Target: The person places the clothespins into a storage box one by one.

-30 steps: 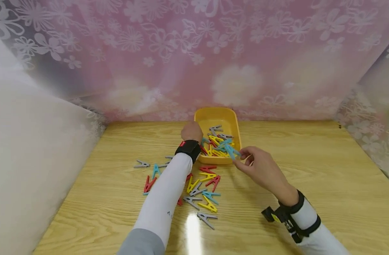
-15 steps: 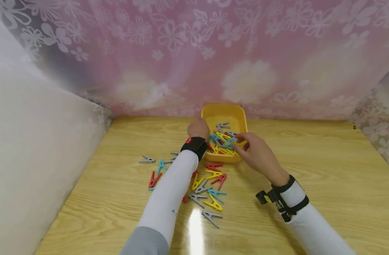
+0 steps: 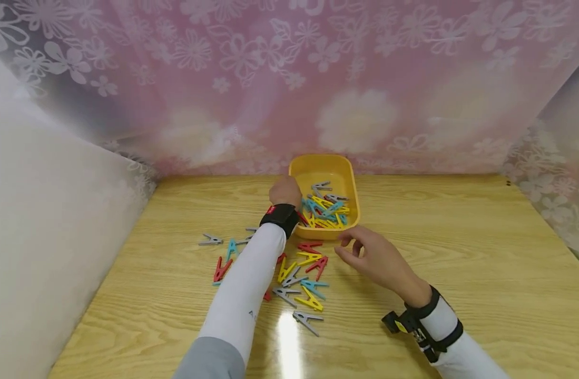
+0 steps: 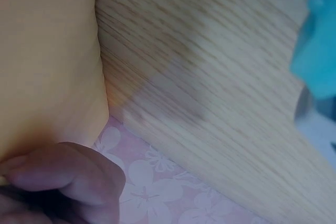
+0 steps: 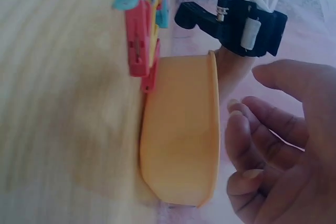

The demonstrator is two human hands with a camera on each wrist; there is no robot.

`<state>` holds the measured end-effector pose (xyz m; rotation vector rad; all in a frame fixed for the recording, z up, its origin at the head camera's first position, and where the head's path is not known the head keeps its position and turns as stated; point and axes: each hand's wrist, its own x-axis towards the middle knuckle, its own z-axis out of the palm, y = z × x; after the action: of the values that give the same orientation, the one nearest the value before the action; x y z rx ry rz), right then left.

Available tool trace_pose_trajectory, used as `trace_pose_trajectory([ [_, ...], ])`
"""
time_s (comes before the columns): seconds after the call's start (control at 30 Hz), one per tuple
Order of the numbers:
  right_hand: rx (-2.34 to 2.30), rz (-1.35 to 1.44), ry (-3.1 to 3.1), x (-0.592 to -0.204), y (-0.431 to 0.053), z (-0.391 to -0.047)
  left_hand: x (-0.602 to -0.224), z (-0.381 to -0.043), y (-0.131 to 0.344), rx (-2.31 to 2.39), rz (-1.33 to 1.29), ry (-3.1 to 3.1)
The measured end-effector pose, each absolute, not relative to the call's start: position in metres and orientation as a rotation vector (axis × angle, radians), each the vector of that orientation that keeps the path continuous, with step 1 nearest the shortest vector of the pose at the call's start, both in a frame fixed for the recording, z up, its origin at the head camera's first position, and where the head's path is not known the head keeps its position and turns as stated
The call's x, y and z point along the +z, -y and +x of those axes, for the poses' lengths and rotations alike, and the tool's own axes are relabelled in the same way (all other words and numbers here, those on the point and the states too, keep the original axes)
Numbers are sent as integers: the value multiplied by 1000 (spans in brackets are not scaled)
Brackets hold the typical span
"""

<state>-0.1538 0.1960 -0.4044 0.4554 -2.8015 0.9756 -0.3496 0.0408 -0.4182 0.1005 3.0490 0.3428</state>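
A yellow plastic basin (image 3: pixel 323 231) stands at the table's back, holding a heap of grey, yellow, blue and red clothespins (image 3: pixel 335 206). My left hand (image 3: pixel 285 192) grips its left rim; in the left wrist view the curled fingers (image 4: pixel 79 174) lie against the yellow wall. Just off the basin's front right corner hovers my right hand (image 3: pixel 376 258), fingers loosely bent, nothing between them. The right wrist view shows this hand (image 5: pixel 283 135) beside the basin's side. Loose clothespins lie in front of the basin, the closest a red clothespin (image 3: pixel 310 247). My left forearm hides some of them.
Left of my left forearm lie several more clothespins, among them a grey clothespin (image 3: pixel 211 240) and a red clothespin (image 3: pixel 221 269). The wooden table (image 3: pixel 460 237) meets a pink flowered cloth (image 3: pixel 251 116) right behind the basin. A white wall (image 3: pixel 57 210) borders the left side.
My right hand has let go of a blue clothespin, which now lies on the heap in the basin. That hand has drawn back towards me over the front rim. The left hand keeps its place.
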Motion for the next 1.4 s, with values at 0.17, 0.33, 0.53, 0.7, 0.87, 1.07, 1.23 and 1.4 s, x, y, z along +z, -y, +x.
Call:
trace_pose_trajectory([
  [0.17,1007,519,2863,-415,-191,-147,-419,-349,-35,345,78,-3043],
  [0.33,1014,592,3035,-426,-181,-138,-419,-348,-30,320,68,-3043],
  [0.53,806,567,3202,-432,-166,-127,-420,-348,-28,326,72,-3042],
  [0.7,684,578,3225,-434,-159,-121,-422,-349,-28,336,71,-3037],
  [0.87,649,571,3211,-434,-159,-118,-421,-349,-31,342,70,-3043],
  [1.07,675,555,3199,-434,-161,-117,-419,-348,-34,350,74,-3055],
  [1.23,677,559,3208,-434,-163,-117,-418,-348,-37,361,79,-3056],
  [1.4,673,559,3201,-435,-162,-117,-419,-349,-40,358,96,-3060],
])
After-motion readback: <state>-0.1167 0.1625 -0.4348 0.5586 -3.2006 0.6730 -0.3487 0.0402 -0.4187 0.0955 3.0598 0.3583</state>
